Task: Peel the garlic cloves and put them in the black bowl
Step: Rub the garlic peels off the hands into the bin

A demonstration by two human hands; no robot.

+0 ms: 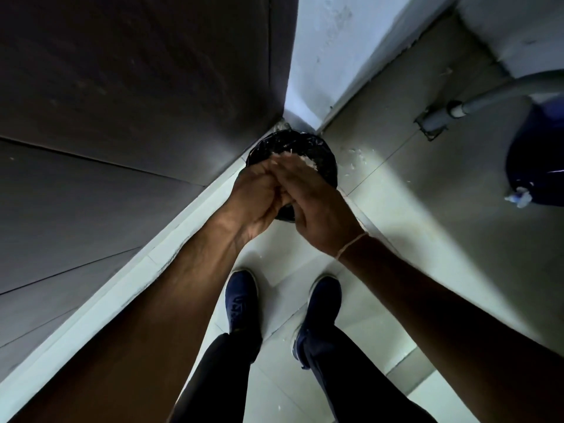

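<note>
Both hands meet at frame centre over a black-lined bin point(320, 154) in the floor corner: the left hand point(256, 196) cupped, the right hand point(317, 206) flat against it, brushing off garlic skins point(302, 161). Better to rub slowly, low over the bin; flakes already litter the floor point(427, 209). No clove or black bowl shows, so no axis can be told.

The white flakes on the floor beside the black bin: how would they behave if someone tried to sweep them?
The white flakes look thin and papery, so probably very light and apt to scatter. Some may cling, like those on the hands.
</note>
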